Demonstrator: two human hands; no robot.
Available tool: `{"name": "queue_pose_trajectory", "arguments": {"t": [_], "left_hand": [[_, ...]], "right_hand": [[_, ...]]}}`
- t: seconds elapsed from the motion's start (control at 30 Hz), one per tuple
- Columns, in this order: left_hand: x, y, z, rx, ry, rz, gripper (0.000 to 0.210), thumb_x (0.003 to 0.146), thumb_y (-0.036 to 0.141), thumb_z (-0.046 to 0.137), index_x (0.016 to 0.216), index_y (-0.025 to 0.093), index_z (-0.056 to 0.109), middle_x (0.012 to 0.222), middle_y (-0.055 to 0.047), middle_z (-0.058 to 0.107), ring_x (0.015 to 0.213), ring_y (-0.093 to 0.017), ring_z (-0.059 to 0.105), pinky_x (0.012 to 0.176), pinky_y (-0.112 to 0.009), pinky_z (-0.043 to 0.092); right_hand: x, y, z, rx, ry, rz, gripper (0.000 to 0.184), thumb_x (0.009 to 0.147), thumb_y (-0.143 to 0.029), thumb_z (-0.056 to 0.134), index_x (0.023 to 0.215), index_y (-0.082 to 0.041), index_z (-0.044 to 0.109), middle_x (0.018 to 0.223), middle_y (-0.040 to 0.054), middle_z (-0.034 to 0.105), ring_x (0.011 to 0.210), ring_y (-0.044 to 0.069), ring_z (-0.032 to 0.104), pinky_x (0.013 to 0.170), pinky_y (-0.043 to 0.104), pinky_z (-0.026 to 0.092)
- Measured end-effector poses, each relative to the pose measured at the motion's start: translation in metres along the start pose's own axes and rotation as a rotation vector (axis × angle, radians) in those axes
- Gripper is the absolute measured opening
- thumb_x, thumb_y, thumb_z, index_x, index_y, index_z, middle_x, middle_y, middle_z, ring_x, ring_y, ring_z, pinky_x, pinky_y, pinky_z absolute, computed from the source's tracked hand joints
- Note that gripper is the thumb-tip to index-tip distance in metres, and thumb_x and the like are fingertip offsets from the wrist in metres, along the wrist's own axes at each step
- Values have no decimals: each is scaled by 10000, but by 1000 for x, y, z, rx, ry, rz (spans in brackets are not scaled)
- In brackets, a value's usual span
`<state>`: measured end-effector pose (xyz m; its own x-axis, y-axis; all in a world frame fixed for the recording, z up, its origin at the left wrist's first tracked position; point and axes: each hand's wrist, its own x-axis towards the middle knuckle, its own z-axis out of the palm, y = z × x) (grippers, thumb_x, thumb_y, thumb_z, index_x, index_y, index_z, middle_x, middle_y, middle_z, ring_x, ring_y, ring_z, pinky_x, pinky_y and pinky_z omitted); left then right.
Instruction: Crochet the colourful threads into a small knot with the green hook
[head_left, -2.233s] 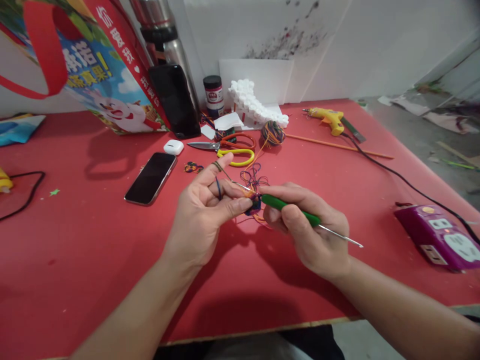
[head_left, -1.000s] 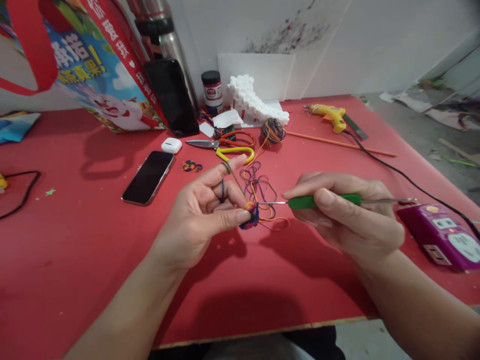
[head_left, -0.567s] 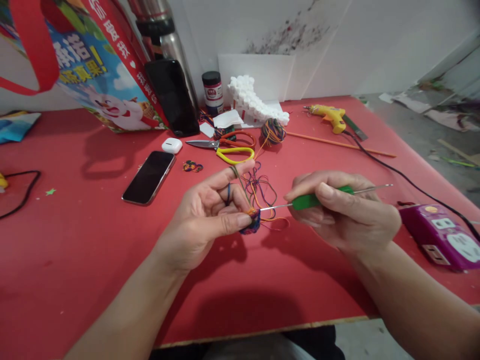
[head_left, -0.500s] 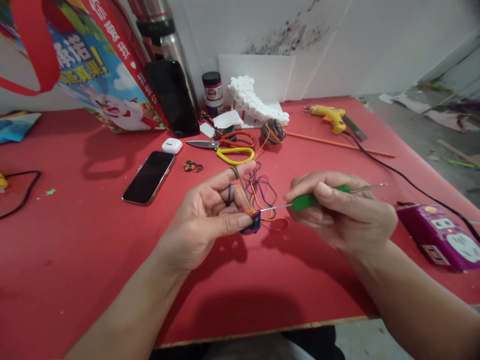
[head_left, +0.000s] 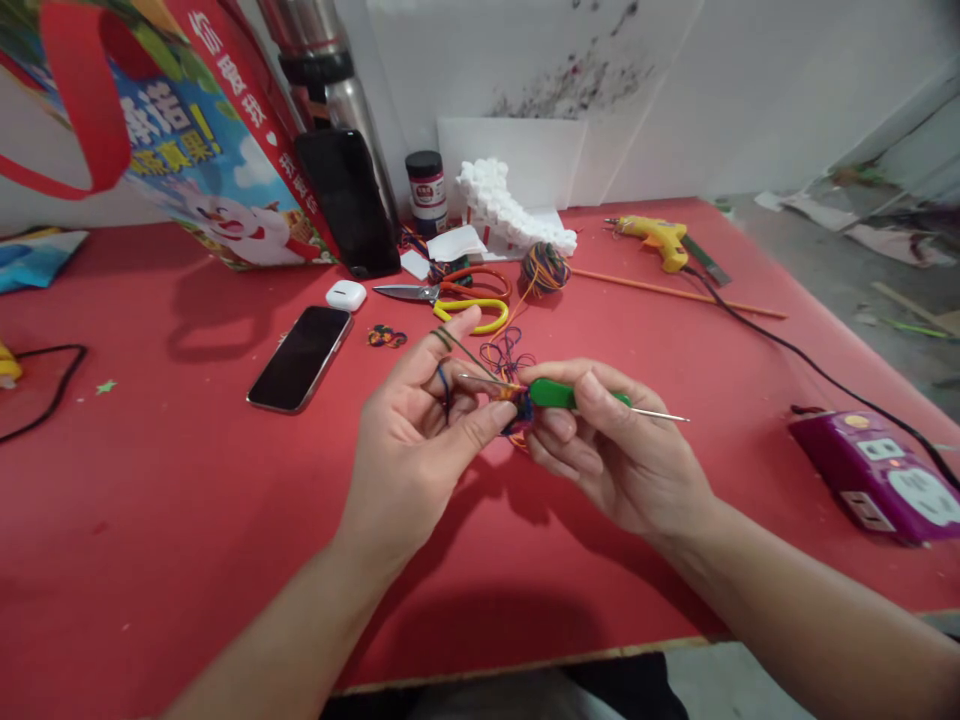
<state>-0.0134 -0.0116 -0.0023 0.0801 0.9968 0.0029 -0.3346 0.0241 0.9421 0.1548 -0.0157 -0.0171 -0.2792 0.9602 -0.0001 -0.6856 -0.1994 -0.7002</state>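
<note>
A small multicoloured crochet piece [head_left: 517,408] is pinched between the thumb and fingers of my left hand [head_left: 420,420]. Yarn loops round that hand's raised index finger and another finger. My right hand [head_left: 615,440] is closed on the green handle of a crochet hook [head_left: 553,394]. The hook's thin metal shaft passes at the top of the piece, its tip pointing left past my left thumb; a second metal end sticks out to the right. Loose yarn [head_left: 508,350] lies tangled behind the hands and leads to a multicoloured yarn ball [head_left: 545,270].
Scissors [head_left: 472,312], a phone [head_left: 300,358], an earphone case [head_left: 346,295] and a small crocheted scrap [head_left: 386,337] lie beyond my left hand. A glue gun [head_left: 652,238] and an orange stick [head_left: 675,292] are back right. A purple power socket [head_left: 862,470] sits at right, its cable running behind.
My right hand has moved left, bringing the hook's handle up to the crochet piece. The hook's tip now reaches past the piece, over the left fingers.
</note>
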Motion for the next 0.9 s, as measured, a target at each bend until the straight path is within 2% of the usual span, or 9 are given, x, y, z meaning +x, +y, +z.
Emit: {"name": "queue_pose_trajectory", "arguments": {"t": [0.1,0.3,0.5,0.67,0.8,0.9], "left_hand": [[1,2,-2,24,-14,28,429,845,171,908,1248,293,829,958,10,789,771,-72,611,748,-144,552],[5,2,-2,-3,-28,-3,402,805,168,944,1179,288,856,860,23,765,772,-74,655,765,-153,577],[1,5,1,6,-6,30,423,789,152,954,1168,315,857,779,36,732,738,-85,663,740,-165,591],[0,2,4,-42,19,3,508,703,120,990,1164,282,852,777,37,710,708,-90,637,722,-187,604],[0,-2,3,-5,40,26,429,791,150,934,1187,289,850,879,13,723,782,-90,622,760,-171,587],[0,-2,2,12,23,14,449,815,165,915,1235,304,837,958,-2,755,829,-101,630,796,-183,595]], "right_hand": [[1,-1,-1,-34,14,-3,159,924,-340,856,1006,-204,864,672,-34,642,464,40,380,507,239,416],[1,0,-2,-69,1,22,161,914,-335,871,981,-208,798,658,-41,680,456,51,428,507,237,451],[-5,-1,-8,-196,-102,-75,110,953,-315,846,996,-218,816,737,-1,757,491,84,580,498,241,477],[-5,1,-4,-182,-13,-158,81,973,-299,830,999,-222,827,721,-11,741,501,74,568,545,247,520],[-3,6,-4,-180,-7,-190,90,1013,-280,780,1072,-232,827,738,-20,714,538,70,567,581,245,529],[-4,8,-7,-254,-35,-211,144,1054,-283,728,1161,-251,819,767,-22,707,565,70,575,608,249,523]]}}
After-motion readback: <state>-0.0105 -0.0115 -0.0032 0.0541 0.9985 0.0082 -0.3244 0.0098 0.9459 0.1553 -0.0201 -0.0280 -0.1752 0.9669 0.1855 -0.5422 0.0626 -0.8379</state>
